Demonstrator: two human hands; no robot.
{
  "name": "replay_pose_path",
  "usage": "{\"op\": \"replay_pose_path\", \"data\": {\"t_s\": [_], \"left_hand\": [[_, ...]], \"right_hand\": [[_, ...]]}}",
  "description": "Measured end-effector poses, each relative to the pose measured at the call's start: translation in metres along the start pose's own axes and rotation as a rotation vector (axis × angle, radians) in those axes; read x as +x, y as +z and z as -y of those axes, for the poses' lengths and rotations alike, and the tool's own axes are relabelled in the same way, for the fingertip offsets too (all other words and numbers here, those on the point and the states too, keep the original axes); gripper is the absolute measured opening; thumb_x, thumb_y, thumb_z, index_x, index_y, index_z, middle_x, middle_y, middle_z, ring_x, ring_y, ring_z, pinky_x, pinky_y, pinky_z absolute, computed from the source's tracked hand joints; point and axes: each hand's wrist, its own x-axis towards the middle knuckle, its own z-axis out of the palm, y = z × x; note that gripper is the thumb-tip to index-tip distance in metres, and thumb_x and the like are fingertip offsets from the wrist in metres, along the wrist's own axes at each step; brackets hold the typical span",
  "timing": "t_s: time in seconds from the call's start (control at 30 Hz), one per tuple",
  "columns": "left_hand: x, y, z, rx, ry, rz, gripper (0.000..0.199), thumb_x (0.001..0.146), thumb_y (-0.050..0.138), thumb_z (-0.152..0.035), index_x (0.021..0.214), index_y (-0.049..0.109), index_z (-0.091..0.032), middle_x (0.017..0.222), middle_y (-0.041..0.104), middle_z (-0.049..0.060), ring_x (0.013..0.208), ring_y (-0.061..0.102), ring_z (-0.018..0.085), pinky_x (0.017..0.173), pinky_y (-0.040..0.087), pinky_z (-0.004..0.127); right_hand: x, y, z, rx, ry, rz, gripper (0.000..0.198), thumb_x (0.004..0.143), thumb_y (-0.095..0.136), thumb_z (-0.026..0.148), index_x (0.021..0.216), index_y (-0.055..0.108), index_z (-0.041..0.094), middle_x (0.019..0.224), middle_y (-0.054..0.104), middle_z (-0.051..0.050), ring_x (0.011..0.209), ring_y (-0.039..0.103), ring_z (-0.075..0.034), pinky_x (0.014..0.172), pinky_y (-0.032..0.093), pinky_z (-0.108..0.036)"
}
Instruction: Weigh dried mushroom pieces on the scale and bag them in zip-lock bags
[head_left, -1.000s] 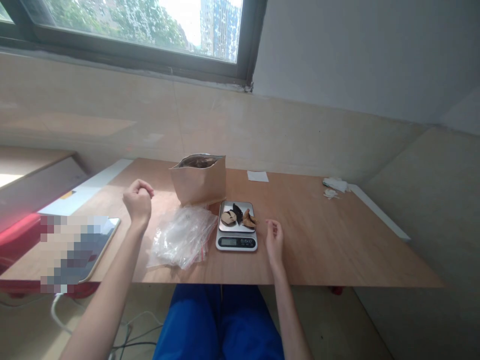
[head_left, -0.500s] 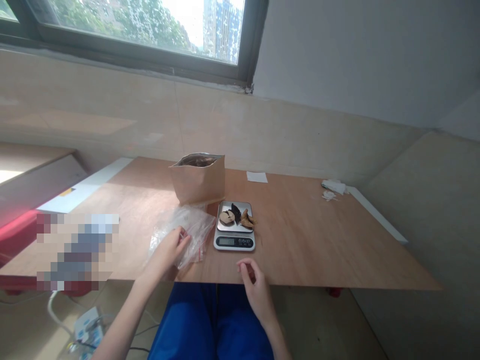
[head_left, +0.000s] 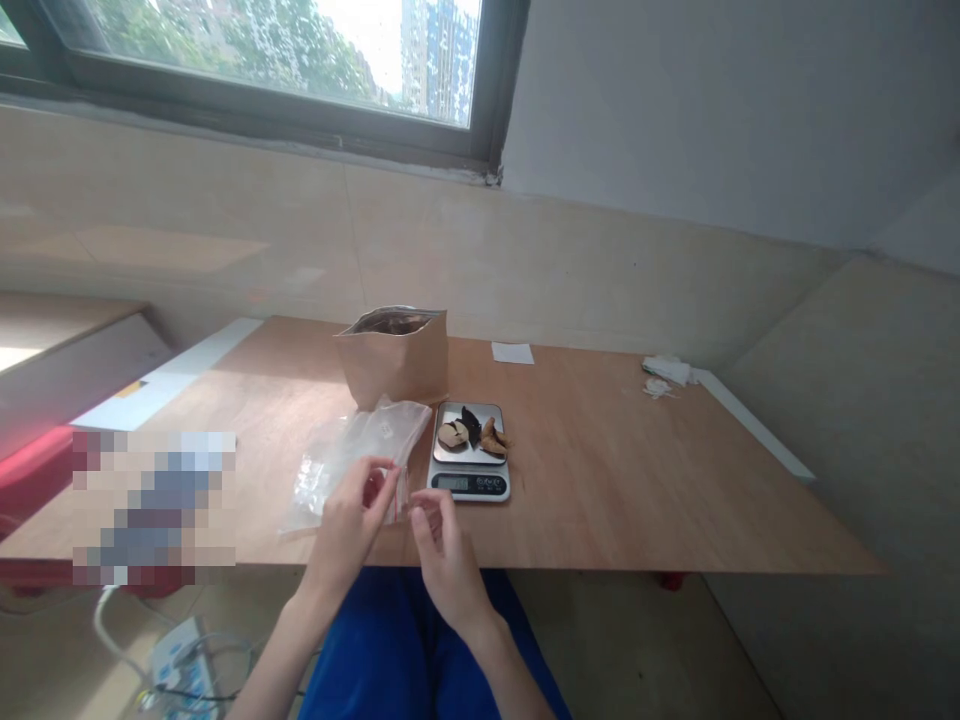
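Observation:
A pile of clear plastic zip bags with red seal strips lies on the wooden table, left of a small digital scale. My left hand pinches the near edge of one clear bag and lifts it. Just to its right, my right hand has its fingertips at the same bag edge. Several dried brown and dark pieces sit on the scale's steel pan. Behind the bags stands an open brown paper pouch.
A small white slip and crumpled white scraps lie at the table's far side. A white panel runs along the left edge. A blurred flat object rests at the near left. A power strip with cables lies on the floor.
My left hand came down from a raised fist onto the bag pile and took hold of a bag edge. My right hand moved left from beside the scale to meet it.

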Motion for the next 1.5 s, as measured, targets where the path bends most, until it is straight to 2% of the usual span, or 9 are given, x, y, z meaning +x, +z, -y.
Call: {"op": "replay_pose_path", "data": {"t_s": [0.2,0.57,0.63,0.77,0.83,0.97,1.1,1.27,1.5], "left_hand": [[-0.006,0.009,-0.017,-0.179,0.006,0.013,0.034,0.084,0.047,-0.043,0.106,0.056,-0.02,0.084,0.062,0.004,0.075,0.062,0.016,0.068,0.051,0.028],[0.0,0.0,-0.022,-0.174,0.044,0.03,0.036,0.083,0.047,-0.041,0.11,0.061,-0.022,0.092,0.063,0.005,0.078,0.061,0.017,0.07,0.051,0.029],[0.0,-0.003,-0.022,-0.162,0.044,-0.045,0.034,0.083,0.048,-0.039,0.109,0.063,-0.022,0.084,0.062,0.003,0.07,0.059,0.014,0.066,0.049,0.027],[0.003,-0.012,-0.021,-0.172,-0.081,-0.391,0.031,0.082,0.051,-0.034,0.103,0.066,-0.019,0.065,0.056,-0.001,0.052,0.05,0.01,0.053,0.044,0.022],[0.006,-0.017,-0.022,-0.172,-0.137,-0.455,0.029,0.08,0.052,-0.032,0.1,0.067,-0.018,0.059,0.055,-0.003,0.05,0.048,0.009,0.051,0.042,0.022],[0.013,-0.025,-0.024,-0.099,-0.147,-0.46,0.028,0.079,0.051,-0.029,0.099,0.068,-0.019,0.06,0.057,-0.003,0.052,0.05,0.01,0.053,0.043,0.022],[0.018,-0.03,-0.02,0.042,-0.069,-0.447,0.03,0.081,0.049,-0.03,0.102,0.067,-0.02,0.068,0.061,-0.001,0.056,0.052,0.011,0.059,0.043,0.024],[0.019,-0.029,-0.008,0.188,-0.002,-0.399,0.032,0.083,0.044,-0.03,0.104,0.066,-0.018,0.08,0.064,0.003,0.063,0.053,0.014,0.065,0.043,0.027],[0.025,-0.019,0.014,0.228,-0.138,-0.145,0.038,0.083,0.041,-0.036,0.108,0.062,-0.016,0.079,0.056,0.005,0.062,0.053,0.016,0.064,0.044,0.031]], "right_hand": [[0.034,-0.001,0.015,0.025,-0.044,-0.094,0.018,0.087,0.045,0.036,0.083,0.05,0.019,0.075,0.058,0.001,0.065,0.055,-0.012,0.06,0.043,-0.022],[0.049,-0.007,0.021,-0.049,-0.117,-0.014,0.02,0.087,0.043,0.037,0.081,0.051,0.019,0.07,0.057,0.002,0.061,0.052,-0.011,0.056,0.039,-0.021],[0.054,-0.012,0.018,-0.051,-0.11,-0.011,0.02,0.087,0.042,0.035,0.076,0.049,0.019,0.066,0.055,0.003,0.059,0.051,-0.011,0.056,0.039,-0.021],[0.068,-0.028,0.005,-0.052,-0.036,-0.181,0.021,0.082,0.046,0.03,0.064,0.043,0.02,0.057,0.048,0.004,0.055,0.048,-0.011,0.056,0.039,-0.022],[0.072,-0.037,-0.001,-0.065,-0.051,-0.206,0.022,0.08,0.049,0.031,0.062,0.044,0.02,0.059,0.05,0.003,0.058,0.049,-0.012,0.058,0.039,-0.022],[0.082,-0.055,0.002,-0.168,-0.179,-0.1,0.022,0.086,0.043,0.032,0.075,0.054,0.018,0.078,0.059,-0.001,0.071,0.055,-0.012,0.065,0.043,-0.022],[0.113,-0.069,0.029,-0.355,-0.378,-0.154,0.022,0.089,0.037,0.023,0.095,0.057,0.017,0.1,0.058,-0.006,0.092,0.055,-0.013,0.079,0.045,-0.024],[0.174,-0.053,0.075,-0.663,-0.717,0.06,0.031,0.092,0.03,0.017,0.115,0.05,0.014,0.119,0.052,-0.009,0.114,0.046,-0.014,0.099,0.035,-0.027],[0.202,-0.02,0.103,-1.166,-0.682,0.171,0.031,0.093,0.03,0.017,0.094,0.061,0.008,0.097,0.064,-0.015,0.102,0.055,-0.024,0.095,0.036,-0.038]]}}
